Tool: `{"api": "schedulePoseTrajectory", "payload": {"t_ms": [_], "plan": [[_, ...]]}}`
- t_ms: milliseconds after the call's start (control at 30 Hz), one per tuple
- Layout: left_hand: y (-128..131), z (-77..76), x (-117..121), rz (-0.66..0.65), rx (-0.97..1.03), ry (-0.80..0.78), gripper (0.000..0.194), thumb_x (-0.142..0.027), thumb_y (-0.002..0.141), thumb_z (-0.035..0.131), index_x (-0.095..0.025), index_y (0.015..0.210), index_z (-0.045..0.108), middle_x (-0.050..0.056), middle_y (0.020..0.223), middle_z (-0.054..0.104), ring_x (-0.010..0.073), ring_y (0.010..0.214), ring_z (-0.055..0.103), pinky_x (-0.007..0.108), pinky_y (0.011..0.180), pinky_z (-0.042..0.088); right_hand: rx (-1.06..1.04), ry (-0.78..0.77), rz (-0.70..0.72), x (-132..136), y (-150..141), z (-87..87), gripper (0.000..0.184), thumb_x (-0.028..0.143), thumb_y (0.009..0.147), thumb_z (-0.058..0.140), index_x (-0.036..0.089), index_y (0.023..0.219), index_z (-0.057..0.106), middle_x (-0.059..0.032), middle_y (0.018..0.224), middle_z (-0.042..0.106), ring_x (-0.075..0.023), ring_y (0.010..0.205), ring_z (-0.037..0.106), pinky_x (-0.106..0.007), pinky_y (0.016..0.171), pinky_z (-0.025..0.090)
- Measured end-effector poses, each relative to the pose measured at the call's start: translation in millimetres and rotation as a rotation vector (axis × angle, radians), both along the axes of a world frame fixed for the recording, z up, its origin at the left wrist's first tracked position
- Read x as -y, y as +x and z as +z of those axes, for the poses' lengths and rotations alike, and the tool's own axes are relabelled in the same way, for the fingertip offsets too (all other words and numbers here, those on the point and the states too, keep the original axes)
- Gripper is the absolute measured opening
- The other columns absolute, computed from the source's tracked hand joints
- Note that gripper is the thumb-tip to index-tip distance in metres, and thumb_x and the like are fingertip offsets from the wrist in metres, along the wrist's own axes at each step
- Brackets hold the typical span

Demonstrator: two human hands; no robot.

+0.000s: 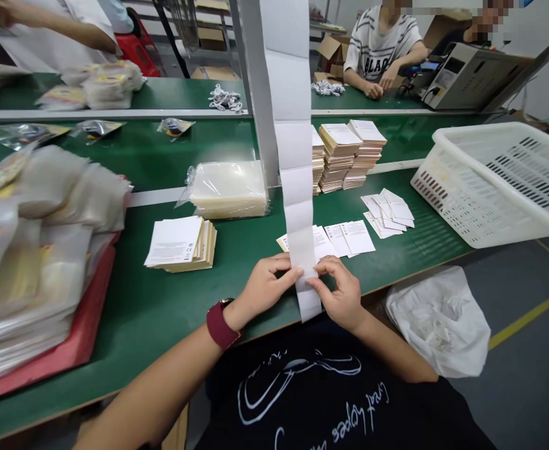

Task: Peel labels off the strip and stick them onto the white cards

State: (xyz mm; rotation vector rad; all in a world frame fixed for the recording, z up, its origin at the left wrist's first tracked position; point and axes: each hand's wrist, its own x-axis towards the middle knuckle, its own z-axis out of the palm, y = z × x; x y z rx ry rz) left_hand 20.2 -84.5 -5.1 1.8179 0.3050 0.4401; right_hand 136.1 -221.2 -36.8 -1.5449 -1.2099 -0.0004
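Observation:
A long white label strip (297, 187) with crosswise folds hangs down from above, its lower end reaching the table's front edge. My left hand (270, 282) pinches its left edge near the bottom. On the opposite edge, my right hand (340, 289) grips it between thumb and fingers. Behind the strip lie several printed white cards (356, 237), partly covered by it. Further right is a loose fan of cards (389, 212). To the left of my hands stands a stack of printed cards (175, 242).
Clear plastic sleeves (230, 187) lie behind the card stack. Tall card piles (342, 153) stand beside a grey post (255, 81). Filled bags crowd a red tray (98, 312) at left. A white basket (484, 187) is at right, above a white sack (443, 319). Other people sit across.

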Motion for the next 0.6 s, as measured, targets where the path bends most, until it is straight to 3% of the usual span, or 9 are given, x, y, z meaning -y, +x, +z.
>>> {"api": "schedulePoseTrajectory", "payload": {"t_ms": [267,433,600], "plan": [[1,-4.4,-3,-0.009,0.021,-0.027,0.030,-0.043,0.087,0.062,-0.016,0.085,0.076,0.008,0.097,0.075,0.0202,0.089,0.068,0.033,0.084,0.053,-0.050,-0.001,-0.023,-3,-3,-3.6,0.006,0.023,0.086,0.065,0.024,0.089,0.059,-0.0006,0.080,0.063,-0.0166,0.079,0.062,-0.033,0.075,0.053],[3,-5.1,-2,0.024,0.012,-0.032,0.029,-0.040,0.087,0.061,-0.016,0.078,0.075,0.007,0.088,0.075,0.0194,0.083,0.068,0.032,0.080,0.054,0.068,0.100,-0.038,-7,-4,-8.9,0.011,0.017,0.084,0.065,0.025,0.087,0.058,0.0018,0.071,0.059,-0.0176,0.078,0.060,-0.041,0.087,0.052],[3,-8.1,-3,0.032,-0.005,-0.035,0.026,-0.036,0.085,0.061,-0.016,0.078,0.075,0.006,0.087,0.076,0.0177,0.079,0.067,0.030,0.076,0.053,0.184,0.179,-0.029,-9,-4,-13.2,0.019,0.013,0.083,0.064,0.026,0.096,0.058,0.0007,0.075,0.060,-0.0180,0.075,0.059,-0.047,0.087,0.053]]}}
